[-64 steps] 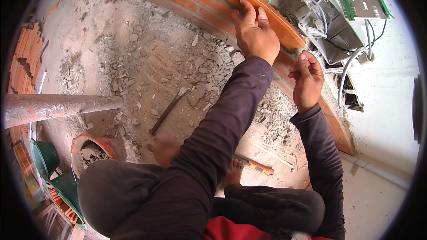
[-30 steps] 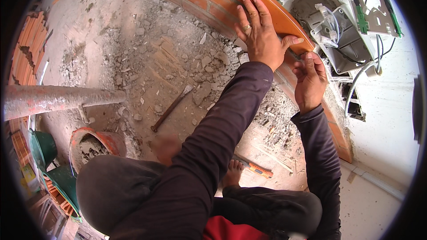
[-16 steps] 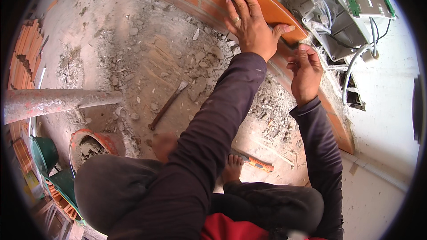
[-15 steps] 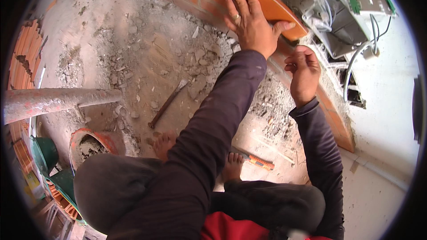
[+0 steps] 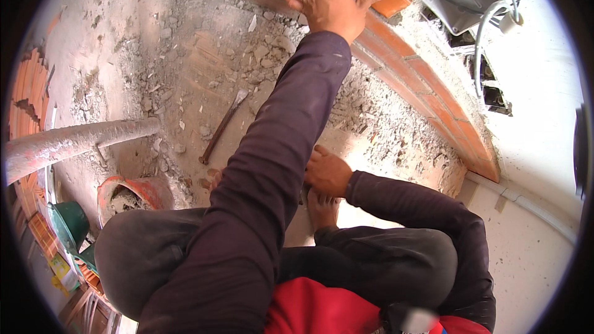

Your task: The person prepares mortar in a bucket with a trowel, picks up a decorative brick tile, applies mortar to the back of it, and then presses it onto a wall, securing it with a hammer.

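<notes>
An orange clay slab (image 5: 387, 1) lies against the top of the low brick wall at the upper edge. My left hand (image 5: 331, 6) presses on it, fingers stretched out and apart, the thumb along its near edge. My right hand (image 5: 331, 172) is down by my foot (image 5: 323, 210), just right of my left sleeve. That sleeve covers part of its fingers, so whether they hold anything is not visible. A long rusty chisel-like bar (image 5: 224, 125) lies on the rubble left of my left arm.
The brick wall (image 5: 427, 86) curves down the right side. Above it hangs an open grey electrical box (image 5: 461, 0) with loose cables. At left are a mortar-crusted pole (image 5: 80, 142), an orange bucket (image 5: 145, 195), a green container (image 5: 69, 222) and stacked clay bricks (image 5: 28, 96).
My right hand has dropped from beside the slab to near my foot. The orange-handled tool seen there earlier is no longer visible. My left hand stays on the slab; the view has shifted.
</notes>
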A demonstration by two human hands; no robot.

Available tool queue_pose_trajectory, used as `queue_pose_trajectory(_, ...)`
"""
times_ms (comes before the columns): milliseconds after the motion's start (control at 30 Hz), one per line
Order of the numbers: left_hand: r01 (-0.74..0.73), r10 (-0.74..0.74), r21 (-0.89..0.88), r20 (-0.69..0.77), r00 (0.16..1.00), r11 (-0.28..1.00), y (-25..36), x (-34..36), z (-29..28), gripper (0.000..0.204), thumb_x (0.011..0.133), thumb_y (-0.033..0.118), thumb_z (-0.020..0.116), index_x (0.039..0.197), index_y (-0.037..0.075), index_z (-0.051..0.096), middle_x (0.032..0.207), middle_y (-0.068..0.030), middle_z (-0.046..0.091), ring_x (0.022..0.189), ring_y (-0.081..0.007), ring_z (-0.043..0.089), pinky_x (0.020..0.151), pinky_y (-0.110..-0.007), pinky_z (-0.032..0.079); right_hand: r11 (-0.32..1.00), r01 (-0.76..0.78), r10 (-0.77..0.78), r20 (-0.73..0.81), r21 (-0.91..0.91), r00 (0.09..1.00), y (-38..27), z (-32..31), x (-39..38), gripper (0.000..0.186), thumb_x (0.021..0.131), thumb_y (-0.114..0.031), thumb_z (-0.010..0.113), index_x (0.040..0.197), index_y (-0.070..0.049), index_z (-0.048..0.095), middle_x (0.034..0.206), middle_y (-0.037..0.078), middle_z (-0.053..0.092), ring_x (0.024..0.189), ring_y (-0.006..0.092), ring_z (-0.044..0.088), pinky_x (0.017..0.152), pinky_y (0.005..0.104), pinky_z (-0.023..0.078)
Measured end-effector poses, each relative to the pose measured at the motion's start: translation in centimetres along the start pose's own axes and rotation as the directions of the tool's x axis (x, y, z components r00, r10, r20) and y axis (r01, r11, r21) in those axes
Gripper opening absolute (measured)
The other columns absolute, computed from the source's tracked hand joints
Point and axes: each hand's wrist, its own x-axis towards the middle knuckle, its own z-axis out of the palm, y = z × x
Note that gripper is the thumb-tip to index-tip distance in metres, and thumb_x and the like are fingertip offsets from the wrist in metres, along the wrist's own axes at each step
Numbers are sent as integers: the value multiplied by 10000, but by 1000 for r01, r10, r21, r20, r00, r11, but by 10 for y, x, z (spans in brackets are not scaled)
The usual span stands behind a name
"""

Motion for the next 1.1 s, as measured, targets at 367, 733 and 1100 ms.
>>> queue_pose_trajectory(367,-37,36,56,18,999,998,-6,1,-5,1288,689,491,834,1529,-19,0,1593,-268,0,1466,-417,60,1153,-557,91,978,-170,199,301,-120,933,5,-16,23,271,819,-271,587,1027,-142,704,1090,89,617,1106,248,547,912,462,396)
queue_pose_trajectory(733,-31,35,-44,100,994,999,-3,0,-11,1270,704,467,832,1539,19,-14,1598,-254,-12,1478,-404,28,1139,-612,67,618,-770,768,86,158,634,-8,-233,-118,272,756,-165,702,953,-14,591,673,153,631,633,349,622,617,451,496)
queue_pose_trajectory(1100,-241,239,-20,-92,967,970,-41,5,24,1477,536,745,744,1528,12,-68,1578,-301,-34,1483,-413,-21,1153,-615,51,575,-500,818,-456,647,351,-143,-277,-186,371,798,-61,754,1018,-71,456,972,201,650,671,183,609,633,293,490)
